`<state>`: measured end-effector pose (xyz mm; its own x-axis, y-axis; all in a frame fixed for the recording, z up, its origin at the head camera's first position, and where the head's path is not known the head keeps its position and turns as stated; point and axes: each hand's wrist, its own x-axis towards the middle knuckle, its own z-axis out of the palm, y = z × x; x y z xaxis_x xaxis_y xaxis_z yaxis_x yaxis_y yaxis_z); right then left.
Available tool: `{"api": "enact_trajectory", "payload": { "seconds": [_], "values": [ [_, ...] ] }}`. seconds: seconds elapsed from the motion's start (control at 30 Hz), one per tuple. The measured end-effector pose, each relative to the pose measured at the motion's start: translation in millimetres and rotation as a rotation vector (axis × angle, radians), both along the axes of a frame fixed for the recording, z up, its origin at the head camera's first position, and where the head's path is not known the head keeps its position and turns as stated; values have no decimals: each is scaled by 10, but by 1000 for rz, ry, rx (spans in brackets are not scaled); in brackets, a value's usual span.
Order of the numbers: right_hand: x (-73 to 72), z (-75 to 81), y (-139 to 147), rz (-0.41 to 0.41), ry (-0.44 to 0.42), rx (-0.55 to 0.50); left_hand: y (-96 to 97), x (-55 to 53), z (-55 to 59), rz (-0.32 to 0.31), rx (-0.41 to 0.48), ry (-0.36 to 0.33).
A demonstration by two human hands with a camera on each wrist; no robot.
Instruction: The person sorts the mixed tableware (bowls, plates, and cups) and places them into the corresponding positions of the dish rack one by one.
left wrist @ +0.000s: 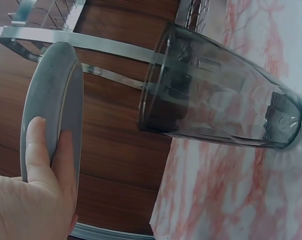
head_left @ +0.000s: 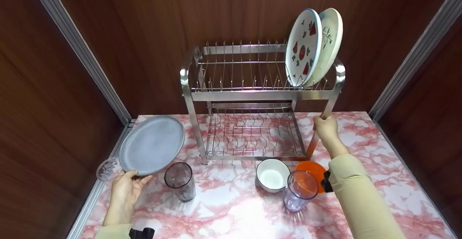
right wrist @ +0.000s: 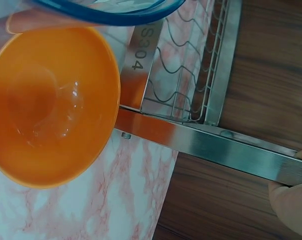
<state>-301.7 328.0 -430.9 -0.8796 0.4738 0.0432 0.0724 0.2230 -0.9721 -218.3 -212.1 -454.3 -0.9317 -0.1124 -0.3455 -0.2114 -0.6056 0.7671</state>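
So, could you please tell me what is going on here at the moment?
A person's left hand holds a gray plate by its edge, off the dish rack, while the right hand grips that rack by its right front post. Two patterned plates stand at the right end of the rack's upper tier. In front of the rack, on the marbled tabletop, are a dark glass, a white bowl, a purplish glass and an orange bowl.
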Motion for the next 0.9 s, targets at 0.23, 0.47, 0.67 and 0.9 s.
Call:
{"api": "enact_trajectory", "payload": {
  "seconds": [0.23, 0.47, 0.67, 0.9],
  "values": [
    [8, 20, -5, -10, -17, 26, 7, 166, 97, -20, -39, 21],
    [11, 12, 13, -7, -21, 32, 61, 298, 138, -65, -122, 26],
    [10, 11, 41, -6, -24, 35, 180, 364, 169, -118, -176, 45],
    [5, -2, 13, 6, -18, 35, 294, 421, 241, -132, -152, 74]
  ]
}}
